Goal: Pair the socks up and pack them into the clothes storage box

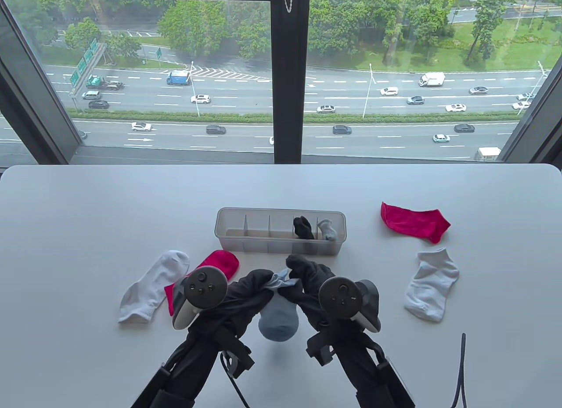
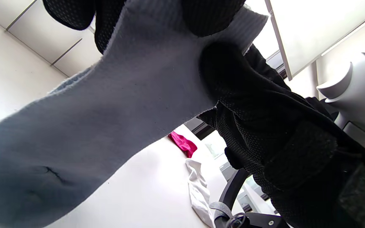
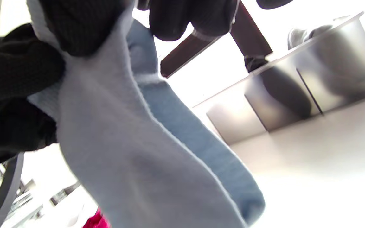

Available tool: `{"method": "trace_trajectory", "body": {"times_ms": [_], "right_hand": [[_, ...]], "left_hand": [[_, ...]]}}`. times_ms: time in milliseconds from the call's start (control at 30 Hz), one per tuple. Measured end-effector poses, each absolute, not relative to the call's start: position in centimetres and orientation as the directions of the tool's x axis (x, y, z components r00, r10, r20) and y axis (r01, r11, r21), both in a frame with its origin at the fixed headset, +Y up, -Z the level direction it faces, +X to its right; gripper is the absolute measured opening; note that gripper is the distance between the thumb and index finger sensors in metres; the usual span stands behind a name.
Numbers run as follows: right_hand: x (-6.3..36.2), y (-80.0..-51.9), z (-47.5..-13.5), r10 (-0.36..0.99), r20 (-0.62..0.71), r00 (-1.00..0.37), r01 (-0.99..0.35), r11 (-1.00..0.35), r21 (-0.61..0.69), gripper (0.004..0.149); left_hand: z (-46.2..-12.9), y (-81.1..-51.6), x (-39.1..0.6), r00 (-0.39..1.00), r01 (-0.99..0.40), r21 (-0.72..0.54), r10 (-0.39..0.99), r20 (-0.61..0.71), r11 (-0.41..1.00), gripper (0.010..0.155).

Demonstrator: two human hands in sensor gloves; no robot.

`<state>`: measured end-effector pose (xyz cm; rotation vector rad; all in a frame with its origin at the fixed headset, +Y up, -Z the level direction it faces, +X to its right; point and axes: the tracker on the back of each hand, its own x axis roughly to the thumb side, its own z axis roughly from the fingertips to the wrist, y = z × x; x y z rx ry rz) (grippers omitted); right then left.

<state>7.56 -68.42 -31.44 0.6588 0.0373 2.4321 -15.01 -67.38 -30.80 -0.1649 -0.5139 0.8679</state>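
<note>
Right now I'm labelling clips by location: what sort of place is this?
Probably an upper-floor office or lab: a white table against a tall window overlooking a highway far below, an office chair beside it.

A pale blue sock [image 2: 106, 120] fills the frame, gloved fingers [image 2: 214, 15] pinching its cuff; beyond, a red sock [image 2: 182, 144] and white sock [image 2: 198, 190] lie on the desk [image 2: 144, 186]

We face a wide window [image 1: 175, 74] with a dark mullion [image 1: 287, 74], daylight falling across our white table [image 1: 88, 206].
</note>
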Motion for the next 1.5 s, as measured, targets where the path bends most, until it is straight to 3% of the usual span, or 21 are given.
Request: {"method": "trace_trajectory", "body": {"times_ms": [33,67,133,167,300,400,467,500,600,700,767,867,933,1000,1067,1133,1233,1300,1333,1367,1500], "right_hand": [[7.6,-68.7,-31.5,0.606,0.441,-0.662,-0.53,-0.795,0.296,0.086],[7.7,-68.9,-31.5,0.638,0.432,-0.637,-0.552,-0.769,0.322,0.078],[7.7,-69.1,-31.7,0.691,0.394,-0.606,-0.645,-0.717,0.264,0.048],[7.8,-69.2,-31.6,0.707,0.377,-0.599,-0.683,-0.696,0.221,0.043],[7.6,-69.2,-31.6,0.724,0.39,-0.569,-0.688,-0.679,0.257,0.043],[7.6,-68.7,-31.9,0.832,0.339,-0.44,-0.711,-0.553,0.434,0.043],[7.5,-69.2,-32.3,0.896,0.206,-0.395,-0.709,-0.439,0.552,0.043],[7.4,-69.7,-32.4,0.887,0.181,-0.425,-0.7,-0.448,0.556,0.043],[6.8,-72.5,-32.8,0.712,0.186,-0.677,-0.576,-0.67,0.468,0.045],[6.7,-74.3,-32.8,0.556,0.166,-0.814,-0.489,-0.811,0.321,0.057],[6.9,-74.0,-32.7,0.48,0.239,-0.844,-0.397,-0.859,0.325,0.061],[7.1,-73.3,-32.5,0.468,0.3,-0.831,-0.375,-0.87,0.319,0.06],[7.0,-73.2,-32.4,0.494,0.322,-0.808,-0.368,-0.849,0.379,0.057],[6.6,-73.4,-32.3,0.507,0.334,-0.794,-0.325,-0.82,0.472,0.054],[6.2,-73.9,-32.2,0.485,0.356,-0.799,-0.215,-0.783,0.584,0.053],[5.6,-75.0,-32.0,0.44,0.372,-0.817,-0.016,-0.663,0.749,0.064],[4.8,-76.9,-31.5,0.357,0.403,-0.843,0.069,-0.671,0.738,0.072],[4.5,-77.2,-31.4,0.324,0.393,-0.861,0.027,-0.741,0.671,0.067],[4.3,-77.6,-31.4,0.316,0.399,-0.861,-0.046,-0.828,0.559,0.058],[4.3,-77.7,-31.5,0.332,0.375,-0.866,-0.094,-0.844,0.528,0.048],[4.6,-77.6,-31.8,0.454,0.261,-0.852,-0.25,-0.79,0.559,0.036]], "left_hand": [[-30.8,-67.3,-14.9,0.56,-0.654,-0.337,0.733,0.386,0.677,0.044],[-30.7,-67.2,-14.7,0.589,-0.628,-0.331,0.708,0.389,0.704,0.044],[-30.7,-67.1,-14.6,0.646,-0.599,-0.272,0.655,0.391,0.753,0.045],[-30.8,-67.1,-14.7,0.666,-0.589,-0.254,0.639,0.386,0.767,0.046],[-31.0,-66.9,-15.5,0.644,-0.602,-0.321,0.682,0.347,0.731,0.047],[-31.6,-66.8,-16.4,0.502,-0.657,-0.502,0.823,0.264,0.562,0.045],[-31.9,-67.7,-16.6,0.457,-0.667,-0.597,0.878,0.146,0.446,0.046],[-32.1,-68.5,-16.4,0.487,-0.653,-0.611,0.866,0.112,0.447,0.046],[-32.7,-72.1,-15.5,0.669,-0.599,-0.564,0.742,0.038,0.568,0.048],[-32.6,-73.9,-15.1,0.798,-0.514,-0.508,0.603,0.015,0.691,0.075],[-32.3,-73.1,-15.0,0.836,-0.408,-0.501,0.533,0.132,0.763,0.068],[-31.7,-72.4,-13.9,0.786,-0.264,-0.653,0.551,0.28,0.71,0.047],[-31.0,-73.8,-12.8,0.802,-0.14,-0.805,0.543,0.249,0.576,0.05],[-30.8,-75.3,-12.5,0.875,-0.035,-0.864,0.433,0.216,0.502,0.054],[-31.0,-75.8,-12.6,0.869,-0.06,-0.836,0.441,0.225,0.545,0.055],[-31.4,-76.5,-13.2,0.887,-0.07,-0.814,0.409,0.214,0.577,0.056],[-31.9,-77.5,-14.0,0.869,-0.123,-0.814,0.457,0.188,0.568,0.061],[-32.0,-77.6,-14.3,0.863,-0.143,-0.81,0.473,0.179,0.568,0.065],[-32.1,-77.7,-14.3,0.854,-0.153,-0.818,0.491,0.173,0.554,0.068],[-32.1,-77.7,-14.4,0.85,-0.16,-0.823,0.5,0.166,0.545,0.071],[-32.2,-77.9,-14.5,0.841,-0.173,-0.83,0.518,0.155,0.531,0.082]]}}
